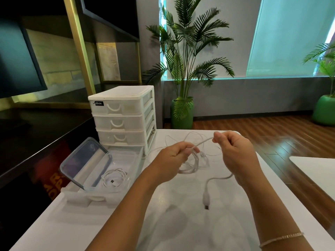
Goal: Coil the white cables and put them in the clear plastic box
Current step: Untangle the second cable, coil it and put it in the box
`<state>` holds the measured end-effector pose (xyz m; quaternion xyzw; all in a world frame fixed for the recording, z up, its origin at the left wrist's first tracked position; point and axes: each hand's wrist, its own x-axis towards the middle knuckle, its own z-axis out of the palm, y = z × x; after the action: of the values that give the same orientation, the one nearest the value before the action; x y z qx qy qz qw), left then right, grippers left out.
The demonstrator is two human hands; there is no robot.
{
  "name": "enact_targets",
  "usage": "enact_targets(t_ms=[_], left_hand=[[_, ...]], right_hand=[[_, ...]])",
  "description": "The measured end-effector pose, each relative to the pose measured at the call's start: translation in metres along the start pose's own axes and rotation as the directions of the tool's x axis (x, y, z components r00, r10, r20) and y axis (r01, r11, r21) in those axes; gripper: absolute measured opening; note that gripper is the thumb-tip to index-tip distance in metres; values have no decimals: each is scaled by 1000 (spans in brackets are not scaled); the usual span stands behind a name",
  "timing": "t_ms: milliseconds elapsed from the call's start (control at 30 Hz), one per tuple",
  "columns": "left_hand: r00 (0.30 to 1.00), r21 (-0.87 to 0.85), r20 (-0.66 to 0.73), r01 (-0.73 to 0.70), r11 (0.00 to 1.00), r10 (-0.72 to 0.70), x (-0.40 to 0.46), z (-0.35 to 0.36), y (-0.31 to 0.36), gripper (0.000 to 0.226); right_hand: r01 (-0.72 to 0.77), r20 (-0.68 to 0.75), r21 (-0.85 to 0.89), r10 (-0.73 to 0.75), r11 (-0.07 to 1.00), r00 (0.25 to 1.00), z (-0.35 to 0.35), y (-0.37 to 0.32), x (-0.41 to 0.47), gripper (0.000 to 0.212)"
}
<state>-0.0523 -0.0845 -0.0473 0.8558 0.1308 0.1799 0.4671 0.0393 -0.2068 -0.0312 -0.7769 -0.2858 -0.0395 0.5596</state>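
Nearest me on the white table I see a cable plug, hanging or lying at the end of a white cable that curves up toward my right hand. On my right wrist sits a thin bracelet. My right hand's grip is pinched on the cable, fingers curled around it, held above the table. My left hand is just left of it, its grip also curled and pinching the same cable, with a few coiled loops hanging below the fingers. A short straight run of cable stretches between both hands.

To the left, a clear plastic box sits inside a pulled-out drawer, its lid propped open and tilted back. A coiled white cable already lies in the box.

Farther out, loose loops of thin white cable lie spread on the table behind my hands. Left of them stands a white drawer unit. Beyond the table's far edge a palm plant stands in a green pot on the wooden floor.
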Motion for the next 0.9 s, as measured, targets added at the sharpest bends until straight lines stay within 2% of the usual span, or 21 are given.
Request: enact_targets(t_ms=[100, 233, 367, 433, 533, 700, 900], left_hand=[[996, -216, 86, 3, 976, 16, -4, -1, 5, 28], [990, -295, 135, -5, 955, 47, -9, 4, 12, 23], [992, -142, 82, -81, 987, 93, -10, 16, 14, 17], [988, -27, 5, -153, 988, 153, -10, 23, 14, 34], [964, 19, -46, -262, 965, 262, -11, 28, 11, 50], [927, 147, -85, -352, 924, 366, -7, 32, 6, 37], [892, 215, -189, -371, 903, 411, -4, 32, 5, 29]], right_hand=[[-93, -1, 51, 93, 994, 996, 4, 3, 1, 31], [-369, 116, 187, 352, 911, 929, 11, -1, 0, 38], [-455, 170, 263, 424, 851, 890, 8, -4, 0, 33], [-447, 144, 227, 424, 865, 894, 8, -2, 1, 33], [-474, 145, 207, 452, 856, 880, 10, 3, 3, 41], [-538, 185, 215, 506, 815, 842, 10, 5, 6, 43], [-563, 243, 281, 510, 777, 825, 7, 2, 3, 37]])
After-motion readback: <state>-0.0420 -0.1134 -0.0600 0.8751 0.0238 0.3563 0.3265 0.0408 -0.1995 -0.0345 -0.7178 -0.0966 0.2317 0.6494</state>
